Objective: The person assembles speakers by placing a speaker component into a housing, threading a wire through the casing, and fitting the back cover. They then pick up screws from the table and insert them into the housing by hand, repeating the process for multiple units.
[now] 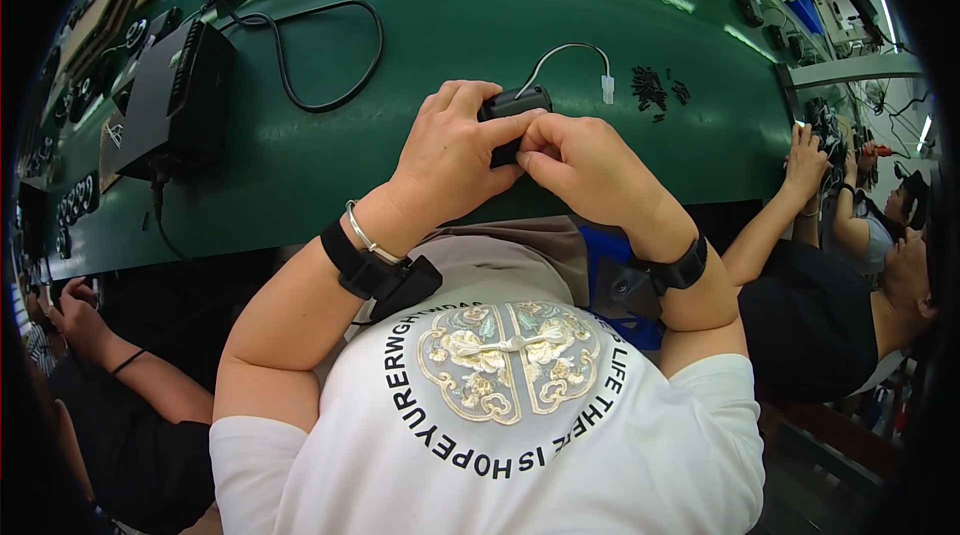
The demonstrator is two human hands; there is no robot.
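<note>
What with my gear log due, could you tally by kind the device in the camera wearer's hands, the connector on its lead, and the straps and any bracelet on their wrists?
Black device: 1
White connector: 1
Black wrist straps: 2
Silver bracelet: 1
Total: 5

The tabletop [450, 30] is green, the device [535, 99] black, its plug [607, 90] white; the white shirt [340, 445] bears ornate gold patterning [470, 360].

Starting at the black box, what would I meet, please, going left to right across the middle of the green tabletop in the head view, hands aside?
Black box, loop of black cable, black wired device, white connector, pile of small black pieces.
</note>
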